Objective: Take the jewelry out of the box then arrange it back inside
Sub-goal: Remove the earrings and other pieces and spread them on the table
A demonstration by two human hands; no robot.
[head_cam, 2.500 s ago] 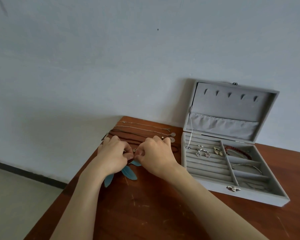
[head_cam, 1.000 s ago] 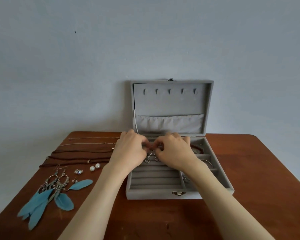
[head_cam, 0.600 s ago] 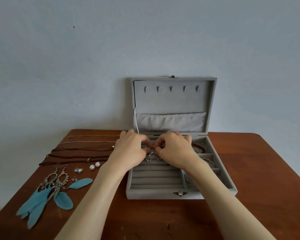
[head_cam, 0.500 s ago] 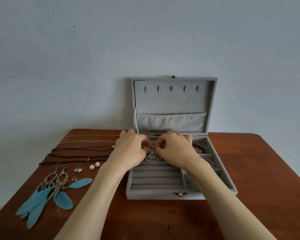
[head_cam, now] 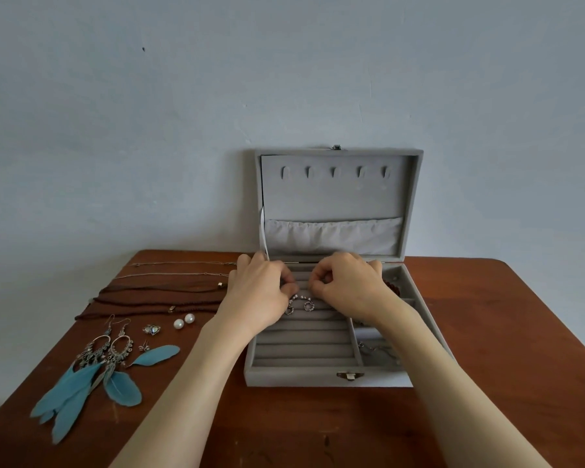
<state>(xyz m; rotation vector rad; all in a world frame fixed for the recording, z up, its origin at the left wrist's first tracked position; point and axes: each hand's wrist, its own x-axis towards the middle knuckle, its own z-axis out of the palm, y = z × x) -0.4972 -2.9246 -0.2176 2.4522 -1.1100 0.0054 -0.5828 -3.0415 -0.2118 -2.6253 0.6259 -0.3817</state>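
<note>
With fingers curled, seemingly pinching small earrings [head_cam: 299, 304] over the ring rolls at the jewelry box's [head_cam: 294, 378] back-left corner, the left hand [head_cam: 259, 293] and right hand [head_cam: 347, 287] are judged mid-removal; lifting clear is required next.

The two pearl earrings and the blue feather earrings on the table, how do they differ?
The pearl earrings are small, round and white; the feather earrings are long, with silver hoops and blue feathers fanning toward the table's near edge. The pearls lie close to the left hand; the feathers lie farther out, near the left corner. Both pairs rest on the table, outside the grey jewelry box.
</note>
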